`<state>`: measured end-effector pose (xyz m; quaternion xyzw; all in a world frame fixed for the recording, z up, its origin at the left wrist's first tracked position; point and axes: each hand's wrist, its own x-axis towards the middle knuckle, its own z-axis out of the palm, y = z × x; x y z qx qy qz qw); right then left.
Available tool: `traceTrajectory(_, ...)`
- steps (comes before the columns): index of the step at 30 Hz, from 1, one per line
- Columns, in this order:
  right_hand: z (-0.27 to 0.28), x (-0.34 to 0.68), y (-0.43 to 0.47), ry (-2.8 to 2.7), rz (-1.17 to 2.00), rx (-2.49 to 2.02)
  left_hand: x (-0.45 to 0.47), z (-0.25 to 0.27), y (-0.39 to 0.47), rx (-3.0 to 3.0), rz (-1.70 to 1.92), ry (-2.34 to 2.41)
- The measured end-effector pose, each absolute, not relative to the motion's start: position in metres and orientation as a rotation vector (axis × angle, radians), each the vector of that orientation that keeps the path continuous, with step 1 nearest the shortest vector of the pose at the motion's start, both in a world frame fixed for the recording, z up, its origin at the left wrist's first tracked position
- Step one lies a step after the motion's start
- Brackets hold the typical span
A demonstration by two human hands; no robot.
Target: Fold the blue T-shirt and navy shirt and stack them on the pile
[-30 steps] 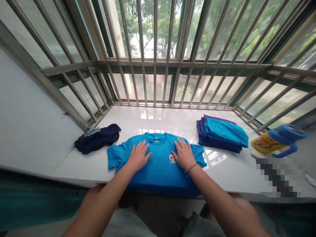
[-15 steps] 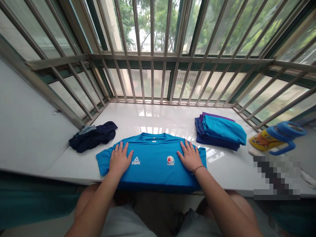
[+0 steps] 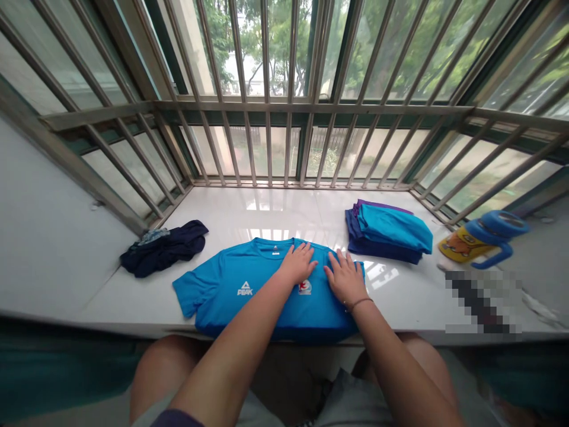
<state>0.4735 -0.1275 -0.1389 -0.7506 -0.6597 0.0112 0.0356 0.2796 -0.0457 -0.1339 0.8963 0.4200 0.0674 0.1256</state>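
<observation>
A blue short-sleeved T-shirt [image 3: 262,296] lies front side up on the white sill, its collar toward the window and its lower part at the sill's front edge. A white PEAK logo and a round red-and-white badge mark its chest. My left hand [image 3: 297,264] reaches across and rests on the shirt beside the collar, just above the badge, fingers outstretched. On the shoulder at the right, my right hand [image 3: 347,277] lies with its fingers spread. Neither hand grips the cloth.
Folded clothes [image 3: 391,231] in blue, navy and purple are stacked at the right. Beyond them stands a blue-and-yellow bottle [image 3: 478,240] with a handle, near a pixelated dark object. A crumpled dark garment [image 3: 166,249] lies at the left. Metal bars [image 3: 288,142] line the window.
My left hand has moved right, from the shirt's left shoulder across to beside the collar. My right hand stays at the right shoulder. The view has shifted slightly.
</observation>
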Motion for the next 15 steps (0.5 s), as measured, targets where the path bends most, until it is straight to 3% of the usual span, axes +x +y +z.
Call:
traceTrajectory(3,-0.138,0.501,-0.145,-1.675,-0.075,-2.445,0.289,-0.146,-0.039,2.588,0.234,1.281)
traceTrajectory(9,-0.142,0.551,-0.150,-1.431,0.248,-2.369,0.284,-0.153,-0.035,2.583,0.217,1.272)
traceTrajectory(15,-0.147,0.570,-0.144,-1.209,0.377,-2.239,0.286,-0.152,-0.035,2.556,0.236,1.271)
